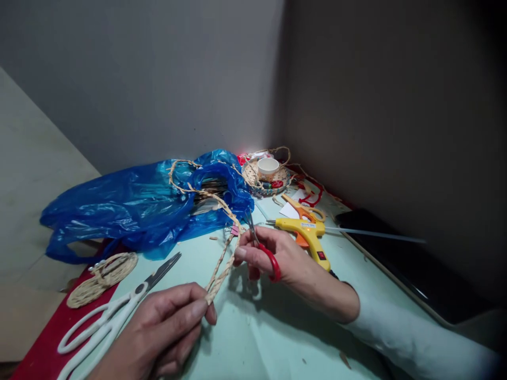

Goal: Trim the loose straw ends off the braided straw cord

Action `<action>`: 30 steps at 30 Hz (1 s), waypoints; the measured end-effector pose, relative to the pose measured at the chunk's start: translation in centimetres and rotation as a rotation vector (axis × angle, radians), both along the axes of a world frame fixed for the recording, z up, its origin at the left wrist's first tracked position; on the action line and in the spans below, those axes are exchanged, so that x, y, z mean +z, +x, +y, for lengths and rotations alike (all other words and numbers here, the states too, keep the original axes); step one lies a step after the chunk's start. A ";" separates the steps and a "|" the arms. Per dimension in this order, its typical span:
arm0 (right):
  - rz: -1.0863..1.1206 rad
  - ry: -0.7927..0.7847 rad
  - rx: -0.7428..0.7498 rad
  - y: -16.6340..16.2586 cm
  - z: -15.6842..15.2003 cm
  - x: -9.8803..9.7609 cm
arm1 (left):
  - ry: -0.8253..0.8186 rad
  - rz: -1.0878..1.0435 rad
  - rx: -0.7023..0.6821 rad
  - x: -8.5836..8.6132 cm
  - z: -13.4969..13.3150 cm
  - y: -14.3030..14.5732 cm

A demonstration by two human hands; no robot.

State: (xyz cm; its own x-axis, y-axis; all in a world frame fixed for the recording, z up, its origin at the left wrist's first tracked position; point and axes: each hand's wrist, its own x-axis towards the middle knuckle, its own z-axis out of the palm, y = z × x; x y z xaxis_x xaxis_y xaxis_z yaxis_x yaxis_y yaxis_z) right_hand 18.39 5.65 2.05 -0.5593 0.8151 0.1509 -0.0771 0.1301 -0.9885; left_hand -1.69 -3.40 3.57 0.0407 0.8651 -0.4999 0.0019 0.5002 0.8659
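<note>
My left hand pinches the near end of a braided straw cord between thumb and fingers. The cord runs up and back over a blue plastic bag. My right hand grips small red-handled scissors, their blades pointing up at the cord near a pink clip. Both hands are closed over a pale green table.
Large white-handled scissors lie at the left next to a coiled straw mat on a red sheet. A yellow glue gun and orange scissors lie behind my right hand. A woven dish with a white cup sits in the corner.
</note>
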 end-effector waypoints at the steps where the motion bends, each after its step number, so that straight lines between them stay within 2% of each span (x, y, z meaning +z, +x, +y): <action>1: 0.023 -0.082 0.026 -0.1 -0.1 0.1 | 0.004 0.008 -0.018 -0.2 0.0 0.0; 4: 0.069 -0.258 0.102 -0.1 -0.6 0.5 | 0.020 0.023 -0.061 -0.4 0.1 0.3; 6: 0.092 -0.293 0.113 -0.1 -0.9 0.6 | 0.042 0.022 -0.068 -0.5 0.0 0.5; 11: 0.186 -0.198 0.106 -0.6 -1.5 0.1 | 0.202 0.093 -0.081 -0.5 -0.2 0.8; 20: 0.219 -0.301 -0.001 -0.5 -1.2 0.2 | 0.187 0.140 -0.171 -0.4 -0.1 1.1; 24: 0.277 -0.248 -0.045 0.1 -0.7 0.7 | 0.221 0.250 -0.183 -0.2 -0.4 1.2; 26: 0.302 -0.228 -0.041 0.3 -0.5 0.8 | 0.244 0.312 -0.160 -0.3 -0.6 1.2; 30: 0.326 -0.219 -0.018 0.5 -0.5 0.7 | 0.279 0.313 0.008 -1.3 -0.9 1.1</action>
State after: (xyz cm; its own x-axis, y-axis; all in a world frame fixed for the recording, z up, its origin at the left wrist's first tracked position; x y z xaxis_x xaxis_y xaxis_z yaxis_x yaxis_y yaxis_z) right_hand 18.89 5.17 2.71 -0.4959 0.8571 0.1396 -0.3913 -0.0770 -0.9170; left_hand -0.61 -4.31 2.27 -0.0832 0.9687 -0.2337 0.2838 0.2478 0.9263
